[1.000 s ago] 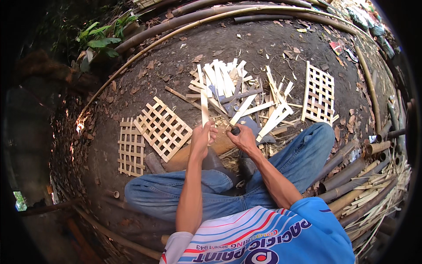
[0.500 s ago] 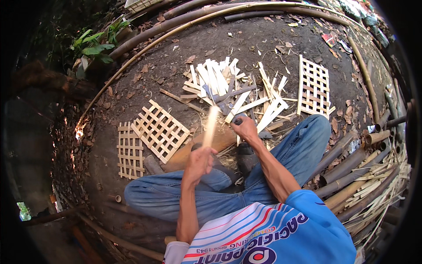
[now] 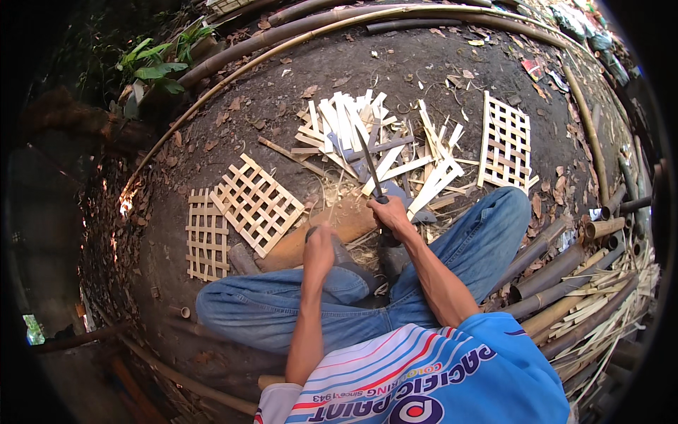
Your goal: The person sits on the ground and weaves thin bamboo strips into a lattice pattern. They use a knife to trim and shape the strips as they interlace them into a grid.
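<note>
My right hand (image 3: 390, 212), near the middle, is closed round the dark handle of a knife (image 3: 370, 164). Its long, narrow blade points away from me and slightly left, over a heap of pale bamboo strips (image 3: 346, 116). Left of it, above my bent leg, my left hand (image 3: 318, 250) is closed, slightly blurred. Whatever it may hold is hidden, though a dark patch shows at its fingers. Beyond both hands lies a thick brown bamboo piece (image 3: 321, 232) on the ground. More split strips (image 3: 438, 182) fan out right of the knife.
Two woven bamboo lattices (image 3: 258, 205) overlap on the left; another lattice (image 3: 506, 145) lies at the right. Dark blades (image 3: 385, 147) rest among the strips. Bamboo poles (image 3: 540, 261) and bundled slivers (image 3: 597, 304) are stacked at lower right. A long curved pole (image 3: 233, 74) borders the dirt floor.
The pale strip that stood up from my left hand no longer shows. That hand has shifted slightly right. In my right hand the knife has turned, so its blade now shows pointing away.
</note>
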Action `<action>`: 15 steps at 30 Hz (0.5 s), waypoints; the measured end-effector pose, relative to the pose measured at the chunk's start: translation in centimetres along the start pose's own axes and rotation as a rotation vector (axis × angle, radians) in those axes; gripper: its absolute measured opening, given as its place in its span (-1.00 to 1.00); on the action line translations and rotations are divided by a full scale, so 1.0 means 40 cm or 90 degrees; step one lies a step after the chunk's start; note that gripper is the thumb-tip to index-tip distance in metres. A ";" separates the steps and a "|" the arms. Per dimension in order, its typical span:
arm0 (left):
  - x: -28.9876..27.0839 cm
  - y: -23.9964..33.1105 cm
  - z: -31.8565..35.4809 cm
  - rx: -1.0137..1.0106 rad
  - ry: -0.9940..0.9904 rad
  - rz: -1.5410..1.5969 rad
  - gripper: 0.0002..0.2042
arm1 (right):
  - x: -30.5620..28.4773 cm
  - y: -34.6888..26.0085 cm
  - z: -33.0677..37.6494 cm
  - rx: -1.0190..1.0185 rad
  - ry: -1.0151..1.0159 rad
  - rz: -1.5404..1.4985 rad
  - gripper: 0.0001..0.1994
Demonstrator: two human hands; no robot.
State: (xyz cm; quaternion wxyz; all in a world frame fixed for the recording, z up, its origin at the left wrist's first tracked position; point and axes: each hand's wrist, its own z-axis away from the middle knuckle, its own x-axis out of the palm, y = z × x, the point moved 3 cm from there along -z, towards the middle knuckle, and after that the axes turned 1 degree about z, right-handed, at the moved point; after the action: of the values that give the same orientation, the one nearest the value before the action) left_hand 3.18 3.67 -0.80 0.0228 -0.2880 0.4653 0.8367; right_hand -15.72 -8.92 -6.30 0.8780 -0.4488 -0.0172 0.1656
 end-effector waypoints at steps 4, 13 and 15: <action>0.030 0.049 -0.020 0.004 0.036 -0.082 -0.67 | -0.009 0.047 -0.015 -0.035 0.039 0.093 -0.70; 0.024 -0.006 -0.047 0.107 0.070 -0.050 -0.69 | 0.053 -0.029 0.076 -0.323 -0.056 0.453 -0.68; 0.015 0.023 -0.027 0.137 0.048 -0.060 -0.68 | 0.042 -0.028 0.065 -0.273 -0.030 0.464 -0.66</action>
State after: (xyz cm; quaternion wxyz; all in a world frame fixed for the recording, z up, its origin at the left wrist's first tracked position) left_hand 2.91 2.15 -0.84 0.0757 -0.3367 0.5389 0.7684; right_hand -14.30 -6.98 -4.07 0.6480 -0.5940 0.0883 0.4685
